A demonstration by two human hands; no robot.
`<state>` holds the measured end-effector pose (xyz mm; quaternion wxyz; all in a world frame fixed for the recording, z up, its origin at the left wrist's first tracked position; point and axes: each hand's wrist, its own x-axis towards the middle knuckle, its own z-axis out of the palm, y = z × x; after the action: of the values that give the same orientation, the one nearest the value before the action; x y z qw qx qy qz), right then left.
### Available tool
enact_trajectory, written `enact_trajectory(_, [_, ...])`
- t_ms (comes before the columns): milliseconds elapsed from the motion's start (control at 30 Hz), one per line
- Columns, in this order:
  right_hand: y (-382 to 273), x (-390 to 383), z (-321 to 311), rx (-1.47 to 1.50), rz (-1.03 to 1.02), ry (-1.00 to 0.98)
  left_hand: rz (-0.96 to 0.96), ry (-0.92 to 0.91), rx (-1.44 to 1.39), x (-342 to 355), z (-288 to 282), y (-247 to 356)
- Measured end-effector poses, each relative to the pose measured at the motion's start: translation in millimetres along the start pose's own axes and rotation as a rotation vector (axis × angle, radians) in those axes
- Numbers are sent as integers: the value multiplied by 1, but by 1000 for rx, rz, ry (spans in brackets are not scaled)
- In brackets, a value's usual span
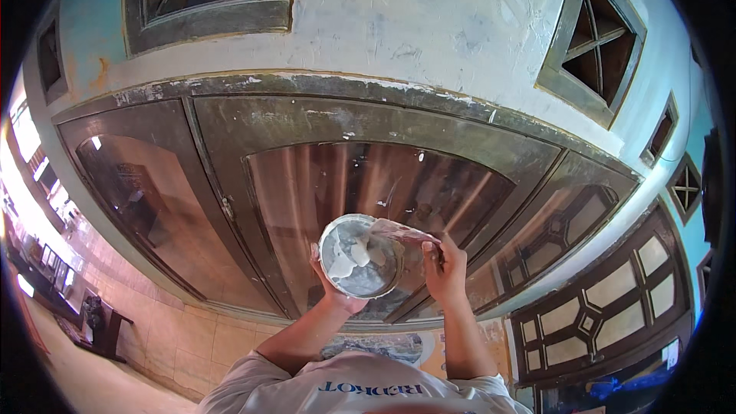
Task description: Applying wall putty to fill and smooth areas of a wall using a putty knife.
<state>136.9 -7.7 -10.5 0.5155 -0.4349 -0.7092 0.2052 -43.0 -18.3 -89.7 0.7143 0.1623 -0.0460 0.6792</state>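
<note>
My left hand [339, 291] grips a round, whitish tub [383, 279] from its left and near side, fingers wrapped round the wall. Lumps of white putty [343, 262] lie inside and smear the inner wall and rim. In my right hand [446, 272] is a putty knife [402, 231], held near its handle end with fingers and thumb. Its pale, smeared blade points left and reaches over the tub's far right rim, its tip close to the putty. Whether the tip touches the putty I cannot tell.
Ahead stands a dark wooden frame [360, 107] with glass panes [322, 184], spotted white. Above it, the wall [406, 8] carries patchy white filler between wooden vents [602, 42]. A panelled door [606, 314] is at the right. Tiled floor [172, 337] and a dark low table [107, 330] lie left.
</note>
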Motion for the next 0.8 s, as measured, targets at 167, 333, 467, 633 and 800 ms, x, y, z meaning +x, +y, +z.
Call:
enact_trajectory(167, [6, 2, 9, 536, 218, -143, 8, -42, -95, 7, 9, 13])
enact_trajectory(333, [-10, 7, 7, 765, 195, -250, -20, 59, -45, 9, 15, 24])
enact_trajectory(467, [-18, 14, -2, 725, 107, -346, -27, 34, -29, 8, 23, 30])
enact_trajectory(633, [-28, 16, 9, 504, 73, -261, -25, 44, -21, 9, 15, 32])
enact_trajectory(800, [-33, 16, 15, 511, 75, -127, -47, 23, 14, 6, 27, 31])
